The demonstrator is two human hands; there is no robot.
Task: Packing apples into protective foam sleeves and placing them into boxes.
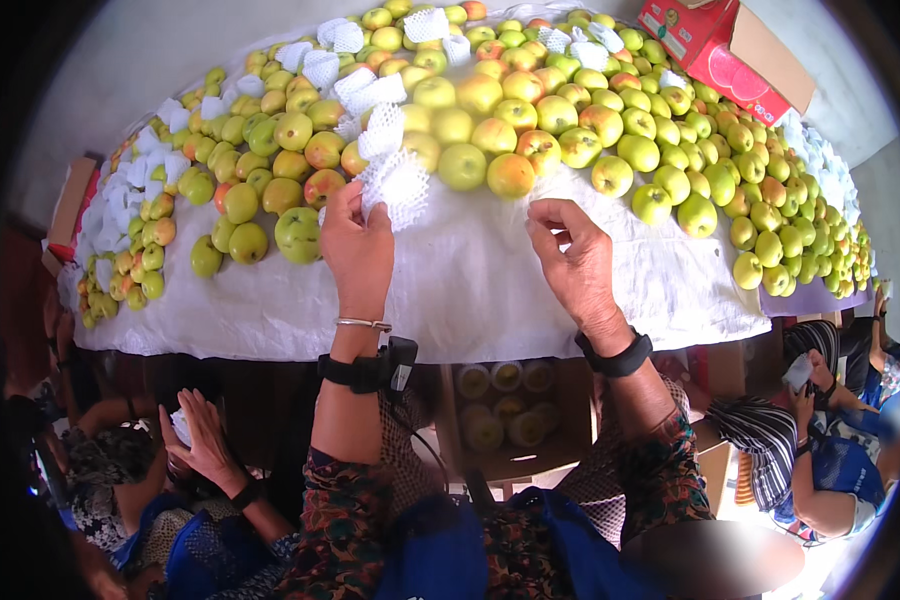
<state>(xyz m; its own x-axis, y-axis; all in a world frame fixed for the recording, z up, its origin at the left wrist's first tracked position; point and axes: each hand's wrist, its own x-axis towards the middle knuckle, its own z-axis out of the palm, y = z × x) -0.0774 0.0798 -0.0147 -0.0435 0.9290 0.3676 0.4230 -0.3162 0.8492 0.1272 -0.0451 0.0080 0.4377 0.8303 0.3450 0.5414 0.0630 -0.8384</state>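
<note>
My left hand (pixel 358 244) is raised over the near part of the cloth-covered table (pixel 480 300), its thumb and fingers at a white foam fruit net (pixel 396 187). Whether the fingers grip that net or only overlap it is unclear. A green apple (pixel 298 235) lies just left of this hand. My right hand (pixel 571 259) hovers over the white cloth with thumb and forefinger bent close together, and no object shows between them. Beyond it lie a yellow-red apple (pixel 511 175) and another apple (pixel 612 176), part of a wide spread of green, yellow and reddish apples.
Below the table edge, an open cardboard box (pixel 521 463) holds net-wrapped apples. A red carton (pixel 720 60) stands at the back right, another (pixel 75 202) at the far left. Loose foam nets (pixel 127 180) are heaped at left. People sit close on both sides; a co-worker's hand (pixel 206 442) is at lower left.
</note>
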